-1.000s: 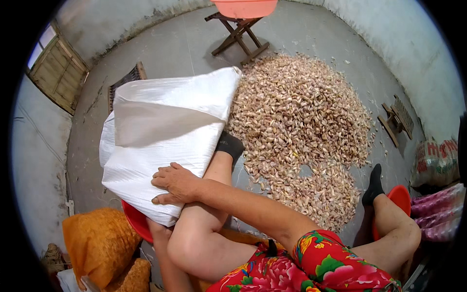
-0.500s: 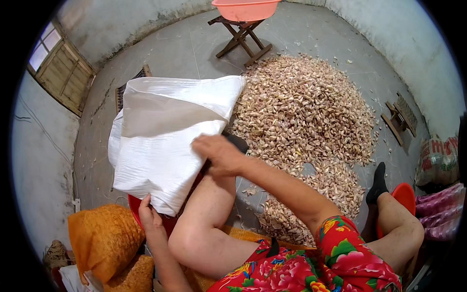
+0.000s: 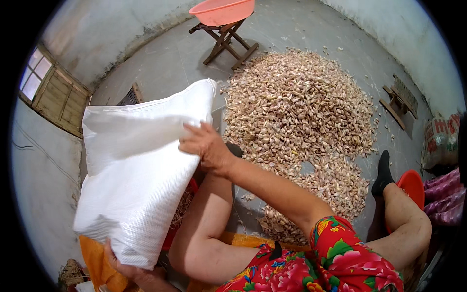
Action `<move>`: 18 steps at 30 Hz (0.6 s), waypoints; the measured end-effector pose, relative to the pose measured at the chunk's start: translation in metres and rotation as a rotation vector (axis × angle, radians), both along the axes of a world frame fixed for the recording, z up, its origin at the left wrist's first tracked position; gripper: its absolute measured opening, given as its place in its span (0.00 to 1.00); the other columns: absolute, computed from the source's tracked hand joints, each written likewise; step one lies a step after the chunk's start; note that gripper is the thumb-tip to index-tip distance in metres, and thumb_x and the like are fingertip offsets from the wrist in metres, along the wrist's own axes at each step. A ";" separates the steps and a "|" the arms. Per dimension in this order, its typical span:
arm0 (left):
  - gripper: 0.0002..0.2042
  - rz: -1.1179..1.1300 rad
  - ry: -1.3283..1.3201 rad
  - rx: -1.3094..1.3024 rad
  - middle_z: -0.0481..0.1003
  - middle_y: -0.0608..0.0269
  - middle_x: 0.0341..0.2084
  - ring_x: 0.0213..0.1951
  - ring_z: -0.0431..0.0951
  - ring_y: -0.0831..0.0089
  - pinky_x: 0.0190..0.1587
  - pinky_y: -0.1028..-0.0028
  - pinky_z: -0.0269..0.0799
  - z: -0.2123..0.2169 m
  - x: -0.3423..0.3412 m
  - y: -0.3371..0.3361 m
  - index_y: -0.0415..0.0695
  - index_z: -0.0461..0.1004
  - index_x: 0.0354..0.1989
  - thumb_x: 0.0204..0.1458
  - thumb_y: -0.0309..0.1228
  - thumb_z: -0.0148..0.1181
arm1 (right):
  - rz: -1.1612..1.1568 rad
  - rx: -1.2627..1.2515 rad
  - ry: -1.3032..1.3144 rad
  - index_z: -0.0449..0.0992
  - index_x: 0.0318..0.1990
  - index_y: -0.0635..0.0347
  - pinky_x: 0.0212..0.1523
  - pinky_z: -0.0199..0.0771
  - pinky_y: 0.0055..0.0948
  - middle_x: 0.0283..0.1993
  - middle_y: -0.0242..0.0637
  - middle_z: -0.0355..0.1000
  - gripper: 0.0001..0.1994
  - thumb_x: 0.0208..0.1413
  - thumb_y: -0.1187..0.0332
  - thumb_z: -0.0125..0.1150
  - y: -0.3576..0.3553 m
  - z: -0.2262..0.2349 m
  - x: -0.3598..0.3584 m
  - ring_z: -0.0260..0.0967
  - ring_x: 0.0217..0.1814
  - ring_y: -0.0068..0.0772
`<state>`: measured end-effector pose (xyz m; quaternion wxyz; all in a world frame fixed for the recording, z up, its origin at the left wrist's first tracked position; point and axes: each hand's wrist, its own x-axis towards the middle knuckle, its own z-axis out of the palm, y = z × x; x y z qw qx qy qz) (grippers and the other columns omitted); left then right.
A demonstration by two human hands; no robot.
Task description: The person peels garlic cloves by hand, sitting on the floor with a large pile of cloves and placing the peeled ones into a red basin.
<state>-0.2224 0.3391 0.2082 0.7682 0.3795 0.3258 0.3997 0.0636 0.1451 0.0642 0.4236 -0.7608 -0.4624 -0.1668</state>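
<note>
A large white woven sack is lifted over my left side, its far edge slack and partly folded. At its lower end my left hand is closed on the fabric, some fingers hidden by it. My right hand lies against the sack's right edge with fingers spread. Right of the sack, a broad heap of loose garlic cloves covers the floor. Below the sack's right side, a red container shows in part, with garlic skins or scraps in it.
A pink basin sits on a wooden folding stool at the back. Another low stool stands at right, near a filled sack and a red basin. Orange-yellow cloth lies at lower left.
The sack has moved left and toward me, and its surface is spread wider. My left hand went down and left with it; my right hand shifted slightly left, fingers now apart.
</note>
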 end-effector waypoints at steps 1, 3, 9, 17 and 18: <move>0.28 -0.092 -0.022 0.161 0.67 0.42 0.63 0.62 0.71 0.51 0.64 0.55 0.70 -0.001 0.001 0.012 0.32 0.63 0.66 0.65 0.41 0.46 | 0.052 0.037 0.095 0.81 0.50 0.49 0.73 0.53 0.63 0.57 0.35 0.78 0.18 0.48 0.66 0.66 -0.002 -0.011 -0.015 0.66 0.71 0.49; 0.27 -0.193 -0.002 0.544 0.70 0.42 0.59 0.56 0.75 0.54 0.60 0.59 0.74 -0.014 0.007 0.053 0.32 0.64 0.66 0.67 0.41 0.44 | 0.180 -0.063 0.437 0.81 0.47 0.47 0.61 0.71 0.44 0.42 0.37 0.81 0.21 0.43 0.77 0.59 -0.005 -0.016 -0.045 0.77 0.48 0.50; 0.19 -0.401 -0.001 1.098 0.74 0.54 0.41 0.42 0.76 0.67 0.45 0.69 0.73 -0.001 0.206 0.007 0.35 0.73 0.51 0.67 0.41 0.52 | 0.297 0.077 1.019 0.82 0.54 0.50 0.54 0.74 0.36 0.45 0.39 0.83 0.16 0.59 0.61 0.66 -0.023 -0.065 -0.061 0.78 0.48 0.37; 0.26 -1.429 0.798 1.677 0.73 0.41 0.58 0.60 0.71 0.50 0.66 0.60 0.63 -0.155 0.283 -0.078 0.34 0.71 0.61 0.61 0.42 0.59 | 0.268 0.239 0.886 0.80 0.54 0.58 0.57 0.75 0.37 0.51 0.46 0.80 0.18 0.61 0.59 0.63 -0.045 -0.083 -0.099 0.78 0.53 0.45; 0.27 -1.463 0.707 1.611 0.72 0.40 0.59 0.62 0.70 0.50 0.67 0.61 0.61 -0.178 0.281 -0.075 0.35 0.70 0.62 0.61 0.42 0.59 | 0.152 0.146 0.613 0.78 0.56 0.57 0.58 0.74 0.40 0.54 0.48 0.77 0.19 0.60 0.60 0.63 -0.048 -0.081 -0.109 0.75 0.56 0.49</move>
